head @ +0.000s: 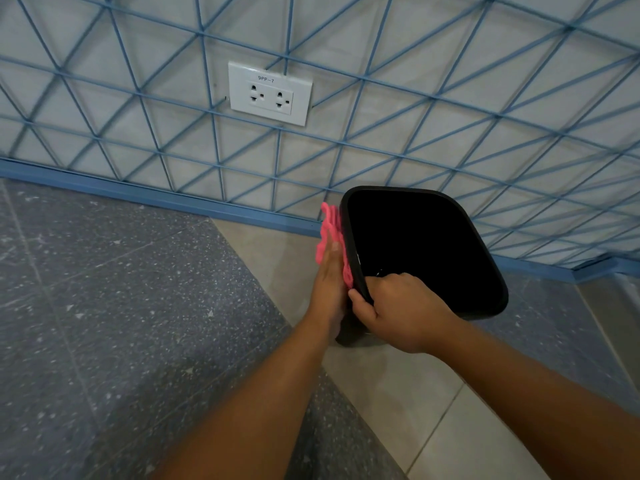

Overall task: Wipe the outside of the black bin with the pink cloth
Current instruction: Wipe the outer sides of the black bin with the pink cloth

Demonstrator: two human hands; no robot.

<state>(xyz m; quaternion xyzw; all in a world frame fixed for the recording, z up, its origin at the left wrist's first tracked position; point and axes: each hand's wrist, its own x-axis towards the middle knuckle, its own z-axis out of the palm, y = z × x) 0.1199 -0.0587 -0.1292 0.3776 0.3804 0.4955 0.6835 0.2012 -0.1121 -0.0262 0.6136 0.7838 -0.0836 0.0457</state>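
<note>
Left hand (330, 282) flat, fingers straight, presses the nubby pink cloth (329, 233) against the smooth black bin (485, 271) – right hand (398, 310) grips its rounded rim, seemingly tilting it.

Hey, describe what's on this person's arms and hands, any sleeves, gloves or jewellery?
Nothing shows: the left hand and right hand are bare, without gloves, rings or a watch. Both forearms are uncovered up to the picture's edge, so no sleeves are in view.
</note>
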